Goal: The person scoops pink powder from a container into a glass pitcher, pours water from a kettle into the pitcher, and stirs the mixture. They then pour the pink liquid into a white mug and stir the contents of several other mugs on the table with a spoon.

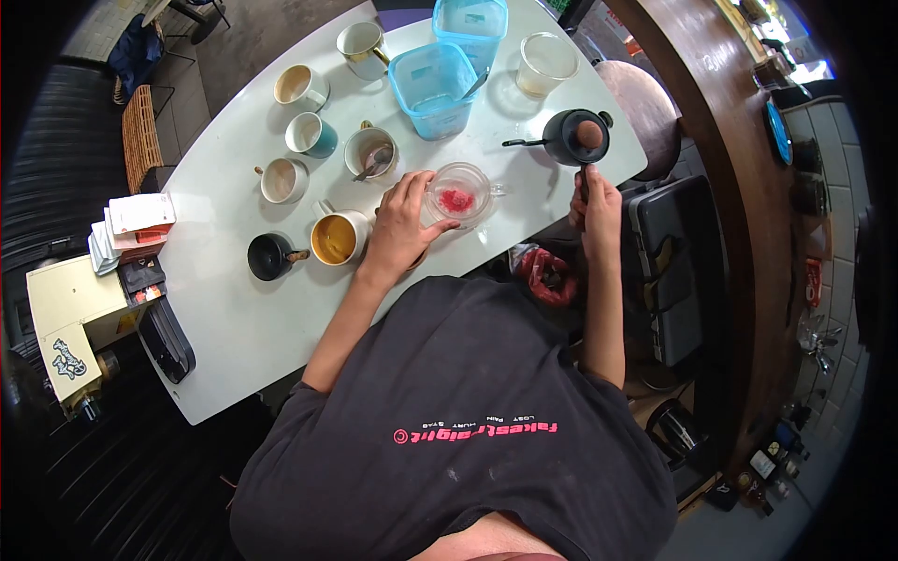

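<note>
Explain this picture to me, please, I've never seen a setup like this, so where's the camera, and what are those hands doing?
There's no machine here: a person works bare-handed. The one picture comes from a camera worn on their head, looking forward and down, so their own dark T-shirt fills the bottom.

The left hand touches a clear glass cup with something red inside; I can't tell how firmly it grips. The right hand holds the handle of a small black pot with a round brown knob.

On the white table are several cups, including a teal mug and a black mug, plus two blue plastic containers.
</note>
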